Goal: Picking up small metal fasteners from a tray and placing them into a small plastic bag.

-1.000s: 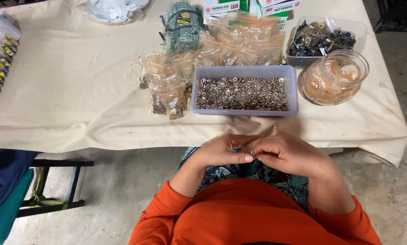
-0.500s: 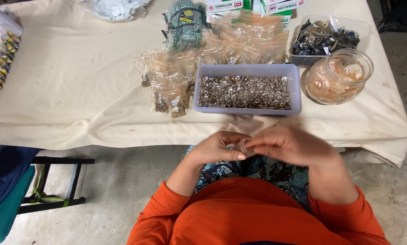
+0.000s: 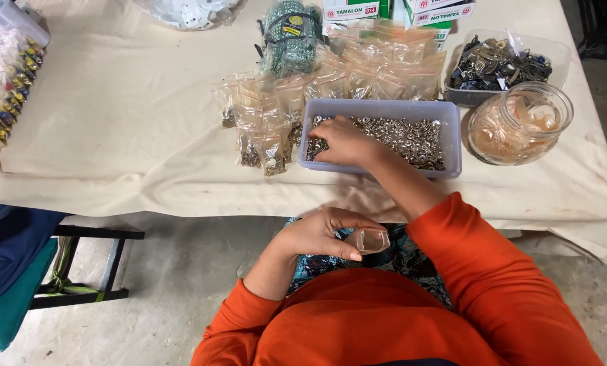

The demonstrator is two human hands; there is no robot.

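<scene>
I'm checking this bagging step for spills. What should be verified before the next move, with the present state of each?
1. Right hand in the tray of metal snaps: ok.
2. Snaps actually pinched in its fingers: cannot tell.
3. Left hand holds the small clear bag over the lap: ok.
4. Bag mouth open: cannot tell.
5. Tray fully on the table: ok.
6. Glass jar upright, apart from the tray: ok.

Bare cream tablecloth (image 3: 120, 115) lies open left of the lavender tray (image 3: 452, 146). Small filled plastic bags (image 3: 263, 129) crowd its left side, a glass jar (image 3: 520, 125) stands just right, and more bags (image 3: 378, 71) block behind.
</scene>
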